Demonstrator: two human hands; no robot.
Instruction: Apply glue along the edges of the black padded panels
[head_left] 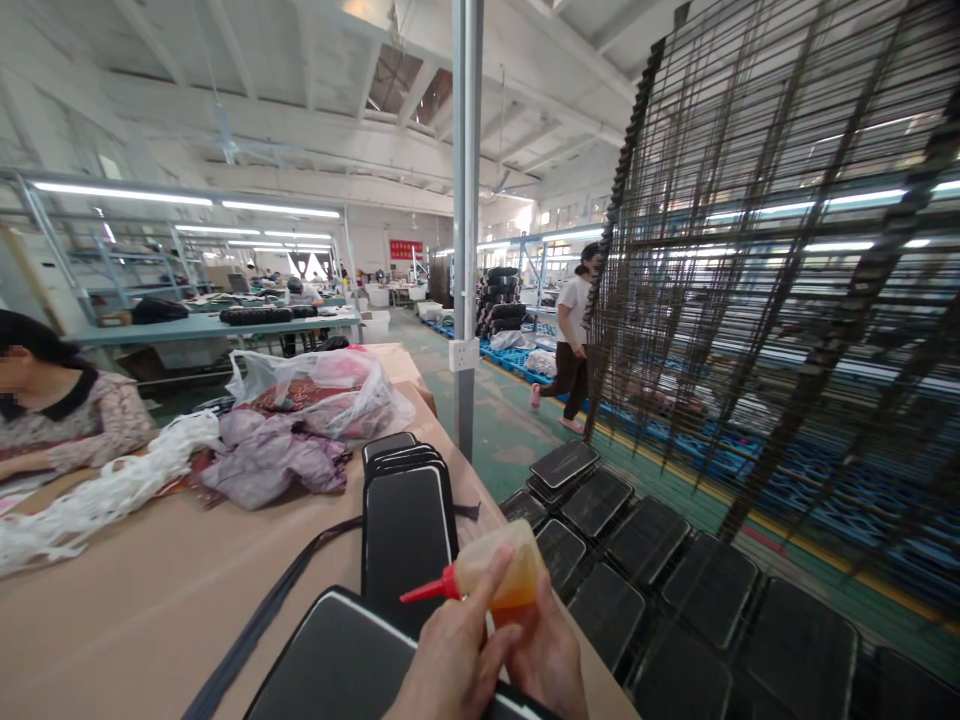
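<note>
A squeeze bottle (495, 562) with amber liquid and a red pointed nozzle (429, 588) is tilted sideways, its tip toward the left. My right hand (546, 650) is closed around the bottle's lower end. My left hand (454, 650) is closed too, its index finger lying along the bottle's near side and the thumb bent below. Under the hands lies a black rounded rectangular panel (337, 665) with a whitish line along its edge. Beyond it sits a stack of similar black panels (405, 510). A dark strap (274, 605) runs across the tabletop beside them.
The brown-covered table (150, 640) carries white strips (135, 480), purple cloth (274, 460) and a plastic bag (322, 385). A seated person (67, 410) is at left. Right stand a metal post (463, 300), a wire rack (750, 250) with black panels (649, 540), and a walking person (574, 330).
</note>
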